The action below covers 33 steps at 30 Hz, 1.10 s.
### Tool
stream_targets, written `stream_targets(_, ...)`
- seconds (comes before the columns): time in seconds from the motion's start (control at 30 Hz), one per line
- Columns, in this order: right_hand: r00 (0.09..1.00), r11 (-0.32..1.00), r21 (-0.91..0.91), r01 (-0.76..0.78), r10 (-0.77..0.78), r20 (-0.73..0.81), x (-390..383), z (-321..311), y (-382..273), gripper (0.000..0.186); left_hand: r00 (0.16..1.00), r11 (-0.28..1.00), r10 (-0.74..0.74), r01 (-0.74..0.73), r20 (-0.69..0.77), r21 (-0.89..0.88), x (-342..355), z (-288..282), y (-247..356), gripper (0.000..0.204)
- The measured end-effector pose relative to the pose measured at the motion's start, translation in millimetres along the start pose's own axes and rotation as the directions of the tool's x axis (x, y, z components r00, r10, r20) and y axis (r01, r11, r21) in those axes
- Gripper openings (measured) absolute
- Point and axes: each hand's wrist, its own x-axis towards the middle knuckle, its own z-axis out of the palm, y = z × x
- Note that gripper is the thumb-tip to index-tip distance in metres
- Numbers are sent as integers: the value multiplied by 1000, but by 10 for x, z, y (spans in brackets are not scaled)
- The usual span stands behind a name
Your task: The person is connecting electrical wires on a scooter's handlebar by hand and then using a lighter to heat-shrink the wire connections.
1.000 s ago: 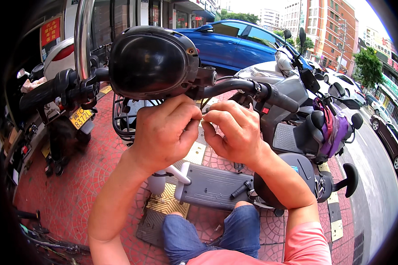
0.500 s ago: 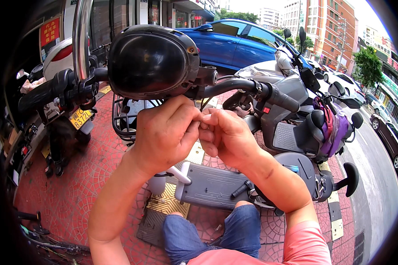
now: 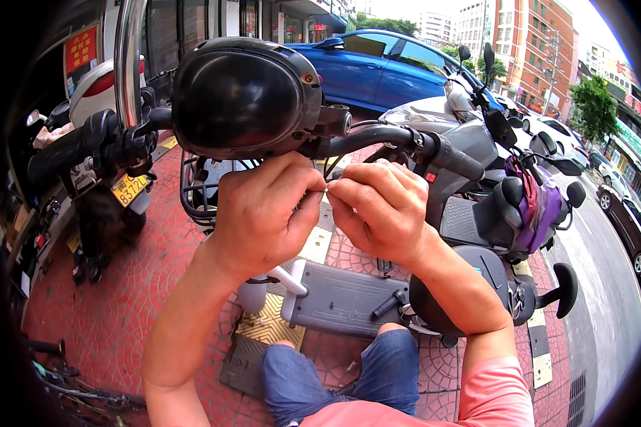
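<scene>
Just below the black rounded dash housing (image 3: pixel 238 99) of a scooter, my left hand (image 3: pixel 267 213) and my right hand (image 3: pixel 381 210) meet at their fingertips. Each has thumb and forefinger pinched together, the other fingers curled in. Whatever lies between the fingertips is too small and too covered to name. Dark cables (image 3: pixel 332 162) run down from the housing close behind my fingertips. The scooter's black handlebar (image 3: pixel 377 136) stretches right to a ribbed grip (image 3: pixel 459 160), and on the left is another black grip (image 3: pixel 68 149).
Below my hands is the scooter's grey footboard (image 3: pixel 342 299), with a dark cylindrical piece (image 3: pixel 388 304) on it. The black seat (image 3: pixel 459 285) is under my right forearm. A chrome pole (image 3: pixel 129 64) rises at the left. Another scooter (image 3: pixel 470 206) and a blue car (image 3: pixel 377 67) stand beyond.
My right hand has turned over, its back now upward, and its knuckles have shifted up and right. Its fingertips still meet the left hand's. My left hand has hardly moved.
</scene>
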Motion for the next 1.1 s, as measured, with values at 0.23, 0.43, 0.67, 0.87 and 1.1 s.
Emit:
stream_targets(0.23, 968, 945, 217, -246, 229, 102, -8, 67, -86, 12, 999, 1000, -5, 4, 32, 23, -11, -12, 12, 17)
stream_targets(0.43, 232, -553, 466, -690, 441, 867, -60, 44, -93, 18, 1000, 998, -13, 14, -9, 61, -106, 40, 60, 17)
stream_targets(0.67, 558, 129, 703, -700, 714, 424, -199, 37, -281, 16, 979, 991, -136, 135, -151, -17, -272, 89, 295, 28)
stream_targets(0.87, 664, 294, 665, -687, 626, 409, -273, 195, -267, 32, 992, 999, 45, -42, -114, 31, -121, 1, 115, 36)
stream_targets(1.1, 581, -79, 742, -665, 570, 581, -371, 216, -229, 33, 945, 984, -15, -44, 326, 171, 82, -136, 141, 23)
